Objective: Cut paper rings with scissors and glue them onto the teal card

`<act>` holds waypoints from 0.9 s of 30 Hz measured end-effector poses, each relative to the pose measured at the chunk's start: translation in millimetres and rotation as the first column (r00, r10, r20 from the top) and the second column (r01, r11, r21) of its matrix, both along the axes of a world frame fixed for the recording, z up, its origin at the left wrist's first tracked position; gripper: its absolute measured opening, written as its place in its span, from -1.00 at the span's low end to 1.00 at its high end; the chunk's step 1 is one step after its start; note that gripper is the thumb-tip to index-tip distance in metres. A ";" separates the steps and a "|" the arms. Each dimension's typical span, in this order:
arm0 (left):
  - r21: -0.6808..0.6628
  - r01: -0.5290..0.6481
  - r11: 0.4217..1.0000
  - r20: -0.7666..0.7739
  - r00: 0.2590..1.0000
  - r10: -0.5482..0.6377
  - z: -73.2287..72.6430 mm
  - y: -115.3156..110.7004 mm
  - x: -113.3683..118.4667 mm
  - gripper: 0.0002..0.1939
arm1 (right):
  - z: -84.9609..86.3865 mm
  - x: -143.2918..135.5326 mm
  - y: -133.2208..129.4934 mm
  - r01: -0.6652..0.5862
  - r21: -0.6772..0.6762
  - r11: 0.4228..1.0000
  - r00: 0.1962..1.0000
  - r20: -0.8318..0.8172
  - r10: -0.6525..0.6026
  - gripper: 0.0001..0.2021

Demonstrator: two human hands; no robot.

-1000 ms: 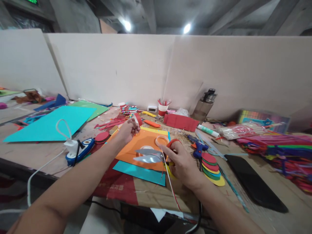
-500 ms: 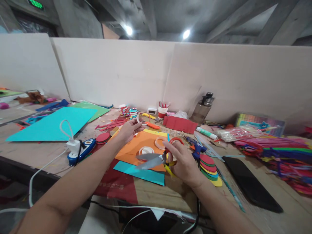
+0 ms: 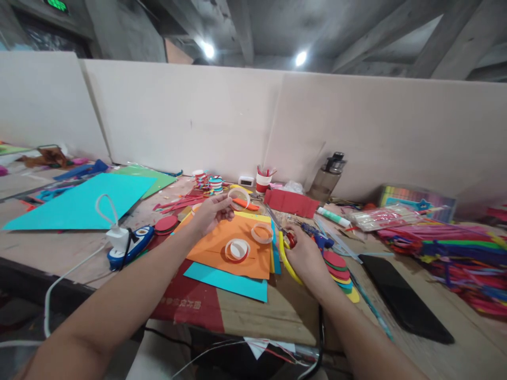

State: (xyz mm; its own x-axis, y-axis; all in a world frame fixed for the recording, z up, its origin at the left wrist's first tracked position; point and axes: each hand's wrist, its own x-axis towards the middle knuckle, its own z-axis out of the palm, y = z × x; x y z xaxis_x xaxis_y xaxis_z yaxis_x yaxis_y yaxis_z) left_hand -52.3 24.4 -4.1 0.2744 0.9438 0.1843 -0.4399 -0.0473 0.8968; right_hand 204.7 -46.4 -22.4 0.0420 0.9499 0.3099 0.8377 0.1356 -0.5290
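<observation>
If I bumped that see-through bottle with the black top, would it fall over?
It might: the bottle looks tall and narrow, so a push up near its black top could tip it. Its sides look rounded, so it would probably roll once down. The white board behind might stop it falling backward.

left hand (image 3: 220, 209): holding clear ring (image 3: 238, 199) | right hand (image 3: 303, 252): on scissors (image 3: 284, 248)

Head-worn view here, looking forward and down over the desk (image 3: 277, 316), hands close at centre, pale partition (image 3: 190, 116) behind.
</observation>
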 end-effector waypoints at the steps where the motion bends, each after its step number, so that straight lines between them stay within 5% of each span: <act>1: -0.013 0.015 1.000 0.014 1.000 -0.014 0.5 -0.8 0.1 -0.63 | -0.1 0.1 0.1 0.002 -0.007 1.000 1.000 0.016 -0.001 -0.60; 5: -0.014 0.041 0.999 0.009 0.999 -0.040 2.0 -3.8 2.2 -0.60 | -0.1 1.3 0.7 -0.010 -0.009 1.000 0.999 0.045 0.010 -0.69; 9: 0.214 -0.073 0.974 -0.214 0.970 0.119 0.5 -5.3 4.8 -0.73 | -2.8 3.2 1.6 -0.029 0.014 0.999 0.998 0.060 0.028 -0.76; 14: 0.641 -0.092 0.762 -0.439 0.770 0.462 -6.1 -4.1 5.8 -0.88 | -2.9 1.6 0.0 -0.026 0.017 1.000 0.995 0.097 0.025 -0.76; 19: 0.829 0.075 0.554 -0.454 0.667 0.590 -14.4 1.0 3.7 -0.92 | -0.5 -0.1 -1.4 0.075 -0.048 0.996 0.984 0.165 -0.067 -0.72; 27: 0.869 0.094 0.486 -0.424 0.648 0.633 -21.1 4.2 4.1 -0.87 | -2.8 -1.4 -2.1 0.139 -0.127 0.982 0.952 0.289 -0.097 -0.66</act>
State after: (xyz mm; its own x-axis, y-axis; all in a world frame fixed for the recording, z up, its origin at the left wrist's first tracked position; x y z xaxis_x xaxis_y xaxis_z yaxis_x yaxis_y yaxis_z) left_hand -48.2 28.6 -25.1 0.4054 0.5216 0.7508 0.3882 -0.8418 0.3752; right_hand 203.3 -48.5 -25.2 0.0876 0.9787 0.1855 0.9602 -0.0334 -0.2772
